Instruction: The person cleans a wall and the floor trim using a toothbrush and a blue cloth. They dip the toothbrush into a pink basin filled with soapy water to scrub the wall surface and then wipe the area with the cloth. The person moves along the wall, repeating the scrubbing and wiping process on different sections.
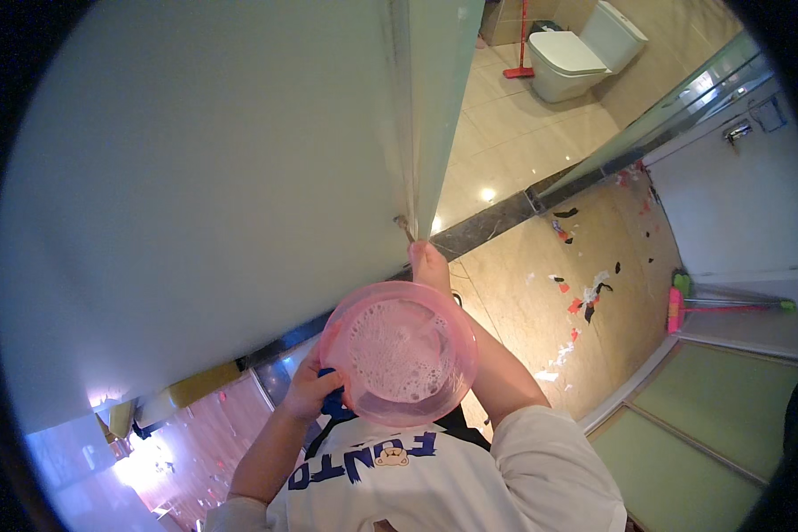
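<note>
Close to my body is a translucent pink plastic basin [399, 352] with foamy, soapy water inside. My left hand [312, 389] grips its rim, and a dark blue cloth [334, 399] is held against the basin by the same hand. My right hand [429, 263] reaches past the basin's far side and has its fingers on the edge of a frosted glass door [272, 166], near a small metal handle [404, 227]. Part of my right forearm is hidden behind the basin. Whether the right fingers close around the door edge is hard to see.
Beyond a dark stone threshold [485, 229] are a white toilet [565, 63] and a red broom [519, 72] on a tiled floor. Scraps of paper [575, 306] litter the floor at right. A pink broom [675, 309] lies by the wall near green-paned panels [691, 452].
</note>
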A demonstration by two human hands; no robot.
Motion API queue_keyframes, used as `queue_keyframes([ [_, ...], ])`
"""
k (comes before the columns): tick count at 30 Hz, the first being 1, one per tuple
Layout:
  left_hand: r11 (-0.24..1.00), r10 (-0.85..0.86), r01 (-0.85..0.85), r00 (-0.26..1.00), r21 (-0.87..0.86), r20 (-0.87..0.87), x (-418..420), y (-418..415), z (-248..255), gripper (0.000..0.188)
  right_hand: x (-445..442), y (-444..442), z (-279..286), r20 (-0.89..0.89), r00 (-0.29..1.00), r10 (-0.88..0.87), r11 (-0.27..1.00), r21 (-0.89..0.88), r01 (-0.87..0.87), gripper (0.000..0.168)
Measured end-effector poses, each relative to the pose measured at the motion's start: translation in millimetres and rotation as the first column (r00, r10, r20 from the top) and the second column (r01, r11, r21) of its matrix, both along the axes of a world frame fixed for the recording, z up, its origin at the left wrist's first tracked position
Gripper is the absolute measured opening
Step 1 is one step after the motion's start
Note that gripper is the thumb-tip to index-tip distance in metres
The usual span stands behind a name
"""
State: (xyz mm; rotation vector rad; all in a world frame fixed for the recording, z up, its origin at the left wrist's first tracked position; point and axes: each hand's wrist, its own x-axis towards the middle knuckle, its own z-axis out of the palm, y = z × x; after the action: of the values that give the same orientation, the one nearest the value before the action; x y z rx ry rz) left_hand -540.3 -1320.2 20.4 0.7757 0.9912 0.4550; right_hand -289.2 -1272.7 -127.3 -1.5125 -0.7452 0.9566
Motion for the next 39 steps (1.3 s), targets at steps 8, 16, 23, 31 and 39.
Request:
queue_keyframes([
  [8, 0.993, 0.114, -0.114, 0.993, -0.006, 0.015, 8, -4, -9, 0.074, 3, 11, 29, -0.029, 1.0, 0.009, 0.997, 0.08, -0.007, 0.052],
  [16, 1.0, 0.024, -0.024, 1.0, 0.004, 0.01, -3, 5, -10, 0.075, -1, 3, 7, 0.043, 0.999, 0.0, 0.996, 0.085, -0.004, 0.045],
  [23, 0.999, 0.036, -0.036, 0.998, -0.013, 0.048, -7, 7, -10, 0.075, -1, -9, -59, 0.013, 0.998, -0.056, 0.998, 0.015, 0.055, 0.053],
  [31, 0.997, 0.077, -0.078, 0.997, 0.025, 0.03, -14, 3, -14, 0.075, 7, 7, 5, -0.018, 0.995, 0.094, 0.995, 0.017, -0.094, 0.041],
  [39, 0.996, 0.078, -0.079, 0.997, 0.052, 0.019, -14, 3, -11, 0.073, -10, 8, 12, -0.038, 0.999, 0.022, 0.997, 0.073, -0.02, 0.039],
])
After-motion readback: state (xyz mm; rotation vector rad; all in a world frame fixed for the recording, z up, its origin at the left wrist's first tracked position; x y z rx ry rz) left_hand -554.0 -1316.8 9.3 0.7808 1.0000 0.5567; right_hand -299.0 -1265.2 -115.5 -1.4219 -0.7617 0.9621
